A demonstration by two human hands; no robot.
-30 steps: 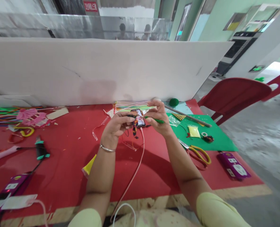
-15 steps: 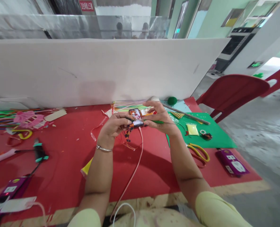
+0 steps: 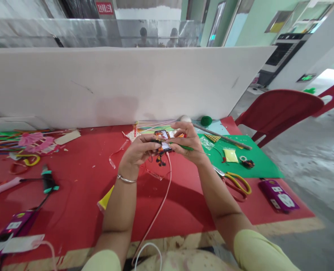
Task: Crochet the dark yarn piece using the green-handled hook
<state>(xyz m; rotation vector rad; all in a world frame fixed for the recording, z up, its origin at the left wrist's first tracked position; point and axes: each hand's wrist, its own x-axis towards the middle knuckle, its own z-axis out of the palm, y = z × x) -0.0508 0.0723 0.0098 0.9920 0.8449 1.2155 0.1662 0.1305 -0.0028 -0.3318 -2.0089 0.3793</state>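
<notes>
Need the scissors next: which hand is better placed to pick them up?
Probably the right hand: the yellow-handled scissors lie on its side, by that forearm, while the left hand is farther away.

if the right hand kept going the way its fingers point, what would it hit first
The right hand points leftward at the left hand, so it would likely meet the small craft piece pinched between them first, then the left fingers. Depth is hard to judge.

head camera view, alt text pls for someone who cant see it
Two bare hands, left hand and right hand, meet over a red table, pinching a green pipe cleaner and a small orange-and-black craft piece above a phone on a pink cable. Yellow-handled scissors lie to the right beside a green sheet.
</notes>
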